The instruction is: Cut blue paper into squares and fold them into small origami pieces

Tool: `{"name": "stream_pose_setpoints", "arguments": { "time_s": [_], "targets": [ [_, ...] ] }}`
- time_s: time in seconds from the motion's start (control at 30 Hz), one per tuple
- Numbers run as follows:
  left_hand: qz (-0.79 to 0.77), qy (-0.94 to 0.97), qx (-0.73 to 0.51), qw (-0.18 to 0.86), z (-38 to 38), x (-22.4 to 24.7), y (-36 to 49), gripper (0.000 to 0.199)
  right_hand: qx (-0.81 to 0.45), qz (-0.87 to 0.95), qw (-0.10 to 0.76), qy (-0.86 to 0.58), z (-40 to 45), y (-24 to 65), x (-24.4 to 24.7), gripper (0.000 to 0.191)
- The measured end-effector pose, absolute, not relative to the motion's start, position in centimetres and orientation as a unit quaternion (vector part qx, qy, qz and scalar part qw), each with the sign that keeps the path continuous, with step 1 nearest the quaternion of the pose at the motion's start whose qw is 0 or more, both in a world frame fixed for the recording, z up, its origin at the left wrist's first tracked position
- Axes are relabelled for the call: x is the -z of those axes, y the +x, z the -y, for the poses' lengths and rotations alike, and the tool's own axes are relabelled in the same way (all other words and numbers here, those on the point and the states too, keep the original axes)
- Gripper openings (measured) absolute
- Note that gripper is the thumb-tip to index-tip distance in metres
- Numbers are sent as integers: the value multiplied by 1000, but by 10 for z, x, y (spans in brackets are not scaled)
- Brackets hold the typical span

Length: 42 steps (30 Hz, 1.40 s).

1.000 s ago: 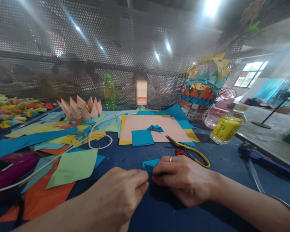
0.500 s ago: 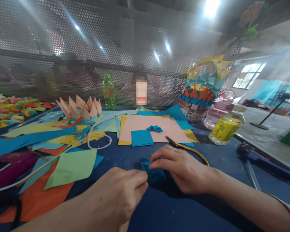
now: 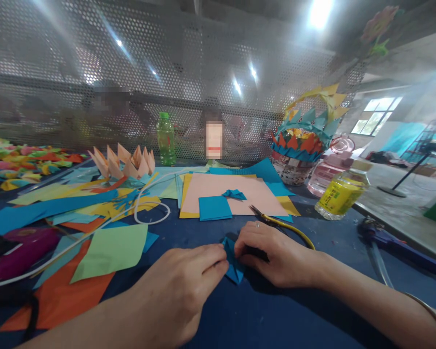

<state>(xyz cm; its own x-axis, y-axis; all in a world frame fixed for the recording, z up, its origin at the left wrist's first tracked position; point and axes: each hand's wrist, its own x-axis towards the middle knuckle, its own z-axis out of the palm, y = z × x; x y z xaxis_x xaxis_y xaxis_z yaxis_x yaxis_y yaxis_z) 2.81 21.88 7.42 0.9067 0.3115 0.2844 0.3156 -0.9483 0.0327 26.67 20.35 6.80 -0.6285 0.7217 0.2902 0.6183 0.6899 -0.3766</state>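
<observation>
A small piece of folded blue paper [image 3: 235, 269] is held between my two hands, low over the dark blue tabletop. My left hand [image 3: 194, 276] is closed, thumb and fingers pinching the paper's left edge. From the other side my right hand [image 3: 272, 252], a ring on one finger, curls its fingertips onto the right edge. Just beyond lie a flat blue paper square [image 3: 215, 208] and a small folded blue piece [image 3: 234, 194], both on a stack of pink paper [image 3: 199, 184]. Yellow-handled scissors [image 3: 276, 221] rest behind my right hand.
Left are green paper [image 3: 111, 252], orange paper [image 3: 58, 300], a purple glue gun [image 3: 29, 249] and a white cord [image 3: 167, 213]. A folded-paper basket [image 3: 298, 145], a yellow-labelled bottle [image 3: 343, 191] and a blue-handled tool [image 3: 403, 247] stand or lie right. A perforated screen [image 3: 189, 63] rises behind.
The blue paper between my hands has become narrower, with its sides folded in. My left hand has shifted slightly right and now pinches the paper's edge.
</observation>
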Motion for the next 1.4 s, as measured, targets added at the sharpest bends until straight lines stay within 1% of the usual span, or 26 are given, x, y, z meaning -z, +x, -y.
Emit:
{"name": "stream_pose_setpoints", "arguments": {
  "time_s": [0.07,0.27,0.43,0.53,0.7,0.83,1.0,1.1,1.23,1.4],
  "targets": [
    [158,-976,149,3,-219,-72,28,50,-140,878,229,-395,-201,264,-66,11],
    [169,-978,118,-37,-219,-72,29,44,-182,861,233,-414,-195,259,-65,14],
    [179,-978,96,-46,-215,-78,28,38,-207,878,234,-363,-198,261,-67,20],
    [175,-979,91,-44,-213,-80,26,39,-218,883,246,-336,-200,262,-67,20],
    [179,-976,126,0,-210,-78,26,41,-222,880,265,-326,-201,263,-66,19],
    [177,-969,170,6,-209,-77,25,39,-227,880,269,-319,-204,265,-67,19],
    [162,-967,196,4,-211,-77,26,38,-230,881,277,-308,-205,266,-66,21],
    [170,-968,184,-2,-215,-76,27,42,-234,879,279,-307,-204,266,-68,21],
    [166,-977,135,-14,-218,-73,27,49,-233,879,282,-304,-205,265,-69,21],
    [171,-981,94,-12,-218,-74,27,48,-235,880,277,-306,-206,266,-69,20]
  ]
}}
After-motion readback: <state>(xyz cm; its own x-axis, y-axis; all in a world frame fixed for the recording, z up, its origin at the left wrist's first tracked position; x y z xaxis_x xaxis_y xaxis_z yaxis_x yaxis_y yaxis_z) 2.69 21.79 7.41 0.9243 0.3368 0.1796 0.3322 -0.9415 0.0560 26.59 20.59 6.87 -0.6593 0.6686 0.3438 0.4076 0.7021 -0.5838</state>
